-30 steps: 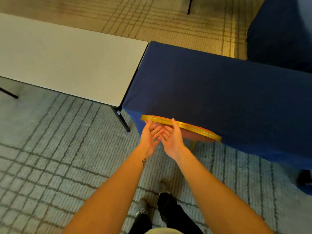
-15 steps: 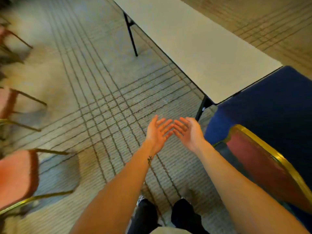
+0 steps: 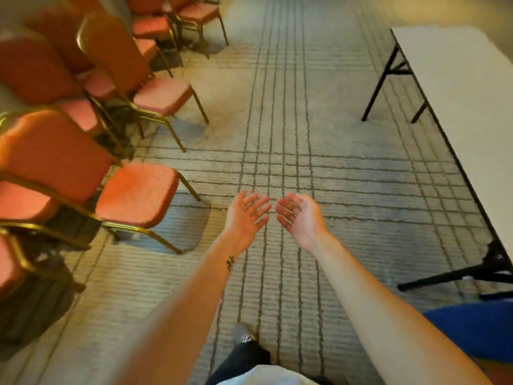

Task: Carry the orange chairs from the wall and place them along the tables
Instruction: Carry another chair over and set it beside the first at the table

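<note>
The orange chairs point(image 3: 136, 195) stand crowded along the left side of the scene, from the near left edge to the far end. We see padded seats and backs on gold-coloured metal frames, some set close behind one another. The nearest one that we see whole turns its seat toward the open carpet point(image 3: 347, 190), its front legs on the floor just left of the hands. A second chair point(image 3: 162, 94) stands farther off behind it, and more chairs point(image 3: 198, 13) sit at the far end of the row. The picture is blurred there, so we cannot count them exactly.

Both bare forearms reach forward over the middle of the carpet, apart from every chair. The left hand point(image 3: 247, 215) is spread, palm turned up and inward, fingers straight and slightly fanned, holding nothing. The right hand point(image 3: 301, 218) lies the same way, palm up, its fingers relaxed with a slight curl. The fingertips of the two hands are near each other but not touching. A small dark tattoo point(image 3: 230, 263) marks the left wrist.

On the right a long white tabletop point(image 3: 466, 87) on black folding legs runs from near to far, well apart from the chairs, with the grid-lined carpet between. A blue cloth point(image 3: 472, 329) shows at the near right corner. Below the arms we see a dark trouser leg and a shoe point(image 3: 245, 336) on the carpet.
</note>
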Demonstrator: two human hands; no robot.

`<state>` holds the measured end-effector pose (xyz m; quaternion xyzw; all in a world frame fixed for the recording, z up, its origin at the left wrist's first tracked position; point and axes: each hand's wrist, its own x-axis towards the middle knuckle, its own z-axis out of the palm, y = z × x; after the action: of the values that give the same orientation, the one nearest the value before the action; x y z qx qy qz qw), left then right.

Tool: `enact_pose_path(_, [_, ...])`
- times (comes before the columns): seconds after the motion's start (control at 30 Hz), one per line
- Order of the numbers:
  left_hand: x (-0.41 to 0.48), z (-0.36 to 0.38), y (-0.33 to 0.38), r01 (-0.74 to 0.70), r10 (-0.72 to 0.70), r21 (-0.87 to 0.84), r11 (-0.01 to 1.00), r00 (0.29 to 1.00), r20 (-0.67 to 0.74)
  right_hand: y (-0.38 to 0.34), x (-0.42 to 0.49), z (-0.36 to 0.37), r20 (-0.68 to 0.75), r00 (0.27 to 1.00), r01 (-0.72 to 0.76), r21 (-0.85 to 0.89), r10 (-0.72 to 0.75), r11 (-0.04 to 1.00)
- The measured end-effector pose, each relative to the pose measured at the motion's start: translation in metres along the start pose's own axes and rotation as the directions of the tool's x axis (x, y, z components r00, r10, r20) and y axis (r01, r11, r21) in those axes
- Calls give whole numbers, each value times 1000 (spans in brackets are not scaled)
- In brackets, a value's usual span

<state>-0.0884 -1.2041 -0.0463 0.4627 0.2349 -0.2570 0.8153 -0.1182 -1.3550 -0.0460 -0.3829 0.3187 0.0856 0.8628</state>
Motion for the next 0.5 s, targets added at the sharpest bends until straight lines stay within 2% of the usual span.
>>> enact_pose_path(0.27, [-7,-142,109,-147,114,-181,972,977,-182,77,44,168,179,975,-96,-189,130,977])
enact_pose_path(0.5, [-11,-221,155,-213,116,-290,933,941,-317,132,75,259,248,931,-167,-361,267,918])
